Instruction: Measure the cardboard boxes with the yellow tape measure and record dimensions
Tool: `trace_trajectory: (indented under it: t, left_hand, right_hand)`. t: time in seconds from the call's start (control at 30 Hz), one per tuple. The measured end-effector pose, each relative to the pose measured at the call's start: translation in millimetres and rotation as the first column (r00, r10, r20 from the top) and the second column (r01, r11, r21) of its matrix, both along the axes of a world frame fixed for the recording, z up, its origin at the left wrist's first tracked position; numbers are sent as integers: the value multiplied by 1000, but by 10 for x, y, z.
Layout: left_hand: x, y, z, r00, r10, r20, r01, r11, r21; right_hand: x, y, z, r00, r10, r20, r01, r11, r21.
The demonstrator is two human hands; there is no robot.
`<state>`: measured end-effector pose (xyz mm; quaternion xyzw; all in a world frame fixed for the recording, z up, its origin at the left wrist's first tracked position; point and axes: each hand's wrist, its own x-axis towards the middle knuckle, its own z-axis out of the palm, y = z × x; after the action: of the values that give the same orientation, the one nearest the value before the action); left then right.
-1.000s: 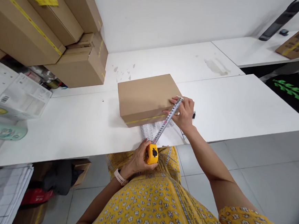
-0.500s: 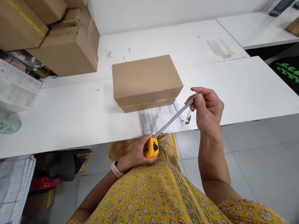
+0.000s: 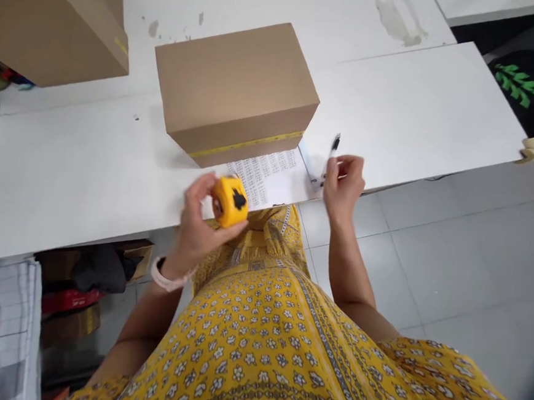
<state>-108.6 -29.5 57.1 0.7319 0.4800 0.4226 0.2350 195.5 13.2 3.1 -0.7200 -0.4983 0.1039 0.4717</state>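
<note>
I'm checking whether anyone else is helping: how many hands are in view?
2. The left hand holds the yellow tape measure; the right hand is at the pen, though whether it grips it is unclear. No other hand shows.

One head-worn view, facing forward and down, close over yellow clothing point(image 3: 257, 328) and white table point(image 3: 394, 111)
</note>
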Motion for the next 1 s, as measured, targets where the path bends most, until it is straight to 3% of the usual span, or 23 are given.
trace_trajectory:
  t: [0.1,0.17,0.27,0.37,0.43,0.53,0.6,0.67,0.77,0.87,1.0]
  left_hand:
    - [-193,523,376,986,9,-167,52,932,358]
    - [-291,902,557,969,98,-227,11,899,437]
    - [-386,1413,648,870,185,-456,2,925,379]
    - [-428,1685,583,776,204,-597,-47,962,268]
    - [-401,1622,487,769,277,-576,-53,926,375]
    - [-201,1131,220,830,374,-415,-46,786,617]
    - [39,672,-56,874,230,-428,9,873,488]
    - [295,265,-357,890,53,-452,117,933,339]
    - [548,-72,-689,810,-124,-573,205,976,79]
    - [581,-123,-797,722,-180,-668,233,973,-10]
    - [506,-87,-815,712,-150,-686,220,975,15]
  right_hand:
    - [328,425,-186,992,-44,117,61,988,-145]
    - [393,597,-279,988,27,150,7,975,-223]
    - [365,667,-328,984,118,135,-81,964,-251]
    - [373,588,-271,990,143,-8,-141,967,-210]
    - [429,456,-188,950,149,-275,-192,972,-137]
    - [514,126,-36,687,258,-679,-268,959,94]
    - [512,-135,53,570,381,-728,-297,922,250]
    - [437,-356,118,539,474,-697,-344,879,331]
    - [206,-507,157,500,549,-669,-439,827,351]
    - [-77,-452,128,468,529,-707,-520,813,264]
    - [-414,-280,48,449,463,-765,-607,786,119]
